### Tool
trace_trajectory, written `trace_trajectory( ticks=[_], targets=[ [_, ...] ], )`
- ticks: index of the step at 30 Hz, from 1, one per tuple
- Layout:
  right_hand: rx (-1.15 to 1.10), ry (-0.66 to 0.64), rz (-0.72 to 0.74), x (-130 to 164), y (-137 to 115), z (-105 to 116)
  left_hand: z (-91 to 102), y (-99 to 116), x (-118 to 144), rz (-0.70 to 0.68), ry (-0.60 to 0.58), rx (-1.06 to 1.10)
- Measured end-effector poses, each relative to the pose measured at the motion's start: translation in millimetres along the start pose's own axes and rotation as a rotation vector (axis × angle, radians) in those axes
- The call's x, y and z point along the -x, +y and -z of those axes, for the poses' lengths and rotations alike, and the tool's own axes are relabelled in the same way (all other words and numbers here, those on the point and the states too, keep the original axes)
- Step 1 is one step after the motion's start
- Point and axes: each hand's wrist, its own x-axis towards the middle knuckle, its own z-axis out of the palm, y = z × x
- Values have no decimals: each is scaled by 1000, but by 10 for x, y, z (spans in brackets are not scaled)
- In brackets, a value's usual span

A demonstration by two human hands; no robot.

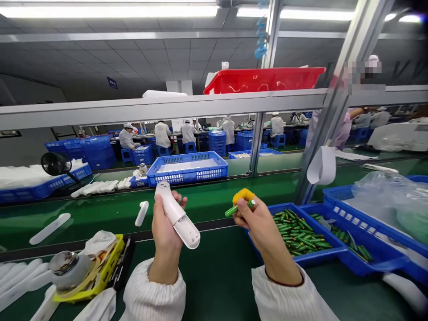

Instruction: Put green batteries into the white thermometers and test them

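My left hand (164, 234) is wrapped around a white handheld device (172, 206), tilted with its lower end towards me. An open battery compartment (187, 229) shows at that lower end and looks unfilled. To the right, apart from the device, my right hand (262, 227) pinches a green battery (230, 211) between thumb and fingers. A yellow finger cot (244, 195) covers one fingertip. Just beyond the right wrist, a blue tray (314, 259) holds many loose green batteries (297, 229).
Another blue tray (368, 269) with batteries adjoins it. At left sit a yellow tray (113, 263), a metal-topped pot (67, 265) and white casings (20, 281). White parts lie on a green conveyor (110, 218). A metal post (337, 98) rises at right; people work beyond.
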Motion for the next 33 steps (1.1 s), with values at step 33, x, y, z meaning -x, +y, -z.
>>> trace_trajectory(
  ticks=[33],
  targets=[
    [35,-274,-27,296,21,-504,-48,125,49,191,-294,187]
  ],
)
